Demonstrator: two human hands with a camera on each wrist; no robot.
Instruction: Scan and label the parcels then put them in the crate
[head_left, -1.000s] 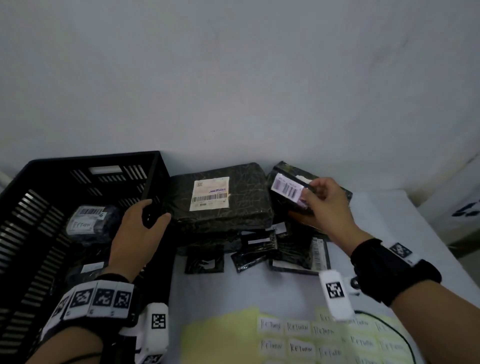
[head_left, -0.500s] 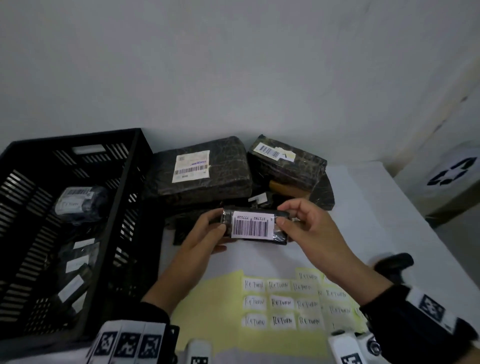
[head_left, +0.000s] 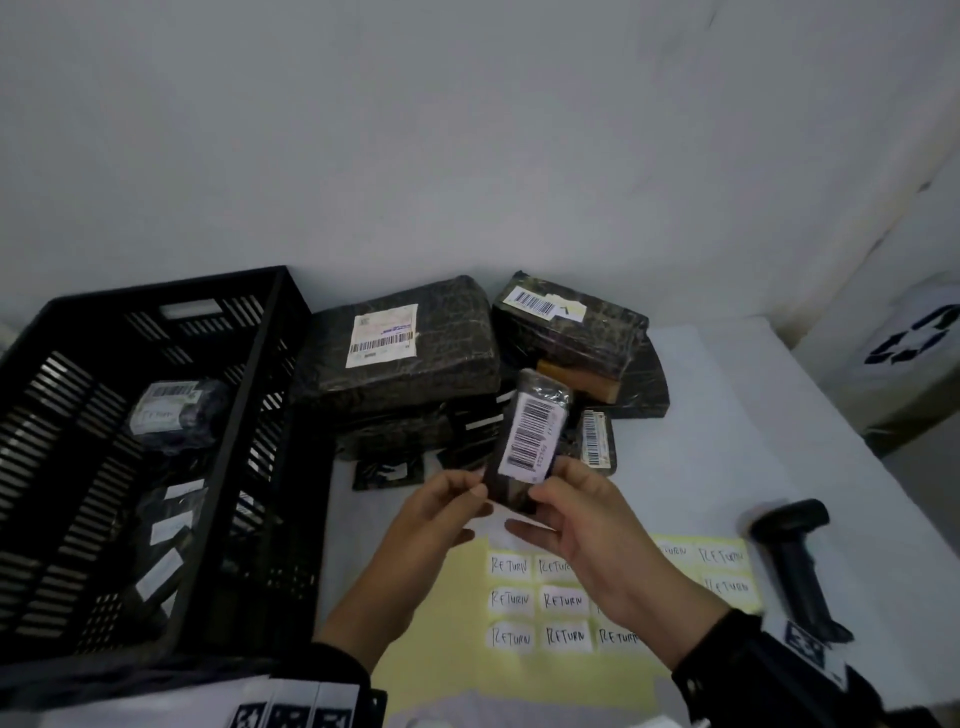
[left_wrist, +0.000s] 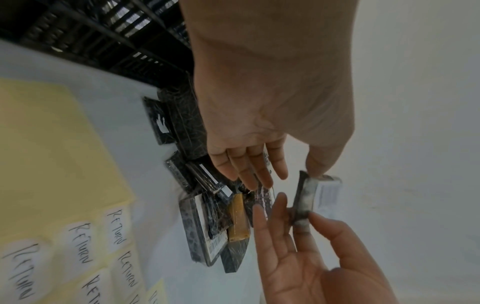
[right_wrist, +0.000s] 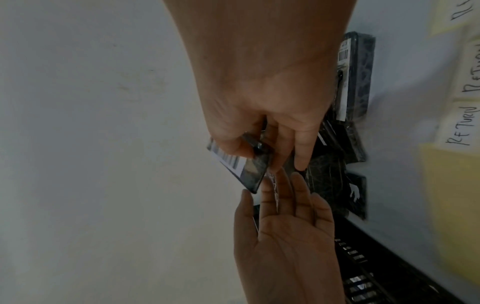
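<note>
A small black parcel (head_left: 530, 441) with a white barcode label stands on end above the table, label facing me. My right hand (head_left: 540, 506) pinches its lower end between thumb and fingers; in the right wrist view the thumb lies on the labelled face of the parcel (right_wrist: 249, 164). My left hand (head_left: 470, 499) touches the same end with straight fingers, and in the left wrist view its thumb rests on the parcel (left_wrist: 309, 193). The black slatted crate (head_left: 104, 322) stands at the left with a labelled parcel (head_left: 171, 415) and several others inside.
A pile of black wrapped parcels (head_left: 405, 358) lies behind the hands, against the wall. A yellow sheet of RETURN stickers (head_left: 519, 603) lies under my hands. A black handheld scanner (head_left: 800, 561) rests at the right. A white bin (head_left: 909, 348) stands beyond the table's right edge.
The right hand lifted the small parcel off the pile and the left hand left the crate to meet it. The parcel, held level half a second ago, is now turned on end.
</note>
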